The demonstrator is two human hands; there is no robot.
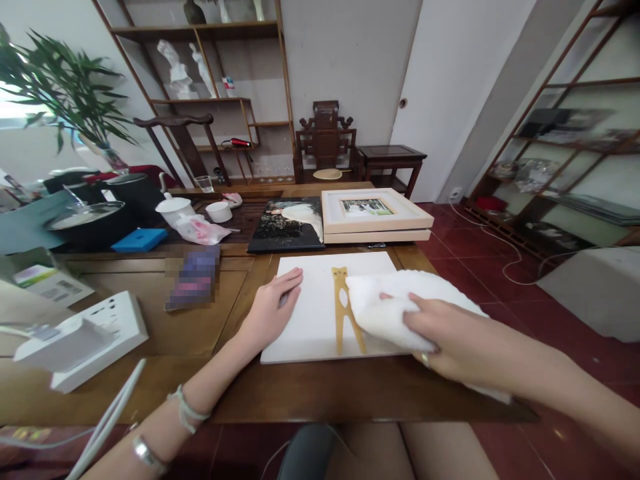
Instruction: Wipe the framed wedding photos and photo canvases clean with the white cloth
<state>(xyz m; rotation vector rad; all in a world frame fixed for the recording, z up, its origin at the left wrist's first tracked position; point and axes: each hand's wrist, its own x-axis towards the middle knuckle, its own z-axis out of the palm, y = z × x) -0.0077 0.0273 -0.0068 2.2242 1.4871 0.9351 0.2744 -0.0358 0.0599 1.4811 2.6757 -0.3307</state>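
A white board (310, 320) lies flat on the wooden table, with a tan cat-shaped figure (341, 313) on it, long-legged and with an oval opening in its middle. My left hand (273, 307) rests on the board's left edge, fingers stretched out and pointing to the right. My right hand (430, 327) is closed on a bunched, soft white cloth (385, 313). That cloth covers the board's right part, reaches the side of the figure, and spreads right and down past the board. Some right fingertips are hidden in its folds.
Behind the board lie a dark photo panel (287, 223) and stacked pale picture frames (377, 210). To the left are a white power strip (100, 340), a blue box (139, 239), a white teapot (175, 208) and a black pot (90, 223). The table (350, 393) ends near my lap.
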